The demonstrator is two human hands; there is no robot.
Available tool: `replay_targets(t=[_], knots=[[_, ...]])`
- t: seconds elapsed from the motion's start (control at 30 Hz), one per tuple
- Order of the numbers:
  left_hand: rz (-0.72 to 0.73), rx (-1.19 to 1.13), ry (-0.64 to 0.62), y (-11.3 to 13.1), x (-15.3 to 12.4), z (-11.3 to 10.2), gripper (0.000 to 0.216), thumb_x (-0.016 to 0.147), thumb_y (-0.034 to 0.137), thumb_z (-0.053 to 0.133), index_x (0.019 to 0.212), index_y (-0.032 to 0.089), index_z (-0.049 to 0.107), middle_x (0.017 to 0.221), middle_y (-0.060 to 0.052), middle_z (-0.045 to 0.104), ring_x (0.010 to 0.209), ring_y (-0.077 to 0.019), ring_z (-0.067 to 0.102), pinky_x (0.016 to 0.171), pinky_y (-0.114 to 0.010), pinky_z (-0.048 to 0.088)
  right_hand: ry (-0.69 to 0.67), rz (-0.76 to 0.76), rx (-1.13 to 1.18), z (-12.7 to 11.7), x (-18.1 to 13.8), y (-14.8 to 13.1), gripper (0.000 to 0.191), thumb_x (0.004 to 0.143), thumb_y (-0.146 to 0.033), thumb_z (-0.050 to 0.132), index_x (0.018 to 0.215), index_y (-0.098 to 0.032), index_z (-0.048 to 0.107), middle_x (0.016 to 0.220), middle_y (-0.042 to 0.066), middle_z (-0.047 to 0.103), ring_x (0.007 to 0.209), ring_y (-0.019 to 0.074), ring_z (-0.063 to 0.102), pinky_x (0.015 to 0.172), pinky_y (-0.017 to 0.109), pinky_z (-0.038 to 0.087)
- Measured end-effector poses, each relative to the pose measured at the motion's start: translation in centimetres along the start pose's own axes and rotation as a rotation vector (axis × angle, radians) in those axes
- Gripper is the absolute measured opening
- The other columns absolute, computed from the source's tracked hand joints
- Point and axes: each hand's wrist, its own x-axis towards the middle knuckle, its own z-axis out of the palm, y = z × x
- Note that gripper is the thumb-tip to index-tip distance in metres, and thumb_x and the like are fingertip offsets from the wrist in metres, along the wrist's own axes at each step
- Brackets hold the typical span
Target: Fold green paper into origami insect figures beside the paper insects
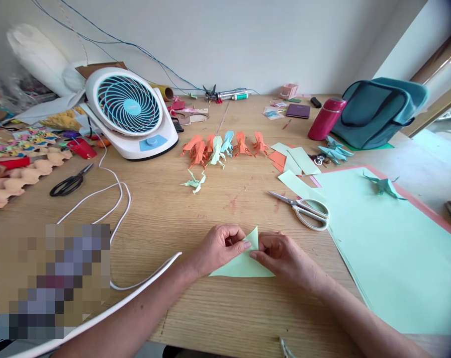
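Observation:
Between my hands a pale green sheet of paper (243,266), folded to a triangle, rests near the table's front edge with one tip pointing up. My left hand (225,244) pinches its upper left side between thumb and fingers. On the right edge, close to that tip, my right hand (281,253) grips the paper with thumb and curled fingers. White-handled scissors (310,213) lie beyond my right hand. Farther back stand several folded paper figures in orange (241,144), pale green (217,151) and blue (228,143), with another green one (194,182) nearer me.
Large green sheets (393,258) cover the right side, a folded figure (385,187) on top. Cut paper strips (302,161), a pink bottle (326,119) and a teal bag (378,114) sit behind. At left are a fan (132,114), black scissors (70,183) and a white cable (126,199).

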Motion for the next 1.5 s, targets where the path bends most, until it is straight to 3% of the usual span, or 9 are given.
replay_targets(t=[0.2,0.4,0.6,0.77,1.0,1.17,1.4,1.5], knots=[[-0.043,-0.096,0.047,0.6,0.2,-1.0,0.04,0.09,0.05,0.054,0.074,0.014,0.06,0.064,0.004,0.048,0.06,-0.0092,0.041,0.055,-0.022,0.033,0.141,0.142,0.11,-0.5,0.2,0.5,0.042,0.089,-0.048,0.057,0.062,-0.021,0.039,0.061,-0.004,0.036,0.056,0.0103,0.03,0.05,0.026,0.023],[-0.049,-0.071,0.105,0.3,0.5,-1.3,0.031,0.079,0.042,0.071,0.071,0.013,0.062,0.066,0.004,0.054,0.063,-0.0091,0.047,0.059,-0.021,0.037,0.199,0.2,0.273,-0.5,0.3,0.8,0.047,0.085,-0.06,0.058,0.065,-0.022,0.039,0.058,-0.005,0.034,0.053,0.0096,0.028,0.048,0.026,0.019],[-0.143,-0.189,0.138,-0.2,1.0,-2.1,0.038,0.069,0.048,0.078,0.069,0.013,0.066,0.062,0.004,0.055,0.058,-0.0086,0.046,0.057,-0.021,0.039,0.299,0.186,0.36,-0.3,0.3,1.1,0.049,0.085,-0.06,0.06,0.063,-0.021,0.041,0.058,-0.005,0.033,0.053,0.0094,0.027,0.049,0.026,0.019],[-0.15,-0.21,0.183,-0.4,1.2,-2.6,0.034,0.064,0.044,0.083,0.063,0.013,0.067,0.055,0.004,0.055,0.053,-0.0076,0.047,0.054,-0.02,0.036,0.369,0.18,0.367,-0.4,0.3,1.1,0.049,0.084,-0.058,0.063,0.061,-0.02,0.041,0.056,-0.006,0.031,0.052,0.0086,0.024,0.048,0.025,0.017],[-0.126,-0.202,0.158,-1.2,1.4,-2.9,0.033,0.07,0.045,0.078,0.066,0.014,0.066,0.056,0.004,0.055,0.053,-0.008,0.047,0.053,-0.02,0.037,0.355,0.185,0.424,-0.4,0.5,1.4,0.049,0.084,-0.058,0.064,0.062,-0.02,0.043,0.055,-0.005,0.035,0.051,0.0085,0.027,0.048,0.025,0.018],[-0.043,-0.049,0.112,-1.3,1.3,-2.8,0.033,0.08,0.043,0.069,0.068,0.014,0.063,0.059,0.005,0.05,0.055,-0.0074,0.042,0.053,-0.02,0.032,0.283,0.202,0.526,-0.4,0.6,1.7,0.046,0.08,-0.058,0.068,0.067,-0.019,0.048,0.061,-0.003,0.044,0.054,0.0092,0.034,0.05,0.024,0.024],[0.061,0.092,0.049,-0.6,0.6,-1.5,0.031,0.081,0.037,0.07,0.065,0.014,0.058,0.061,0.005,0.047,0.058,-0.0076,0.04,0.054,-0.02,0.03,0.218,0.212,0.507,0.7,0.7,1.3,0.04,0.072,-0.053,0.075,0.072,-0.016,0.061,0.064,0.0,0.055,0.057,0.0115,0.042,0.052,0.025,0.031],[0.101,0.131,0.027,-0.6,0.4,-0.8,0.03,0.083,0.036,0.07,0.066,0.014,0.059,0.062,0.005,0.05,0.058,-0.0076,0.042,0.054,-0.02,0.031,0.218,0.237,0.481,1.1,0.7,1.0,0.037,0.068,-0.048,0.078,0.066,-0.016,0.06,0.059,-0.001,0.051,0.055,0.0106,0.039,0.05,0.025,0.029]])
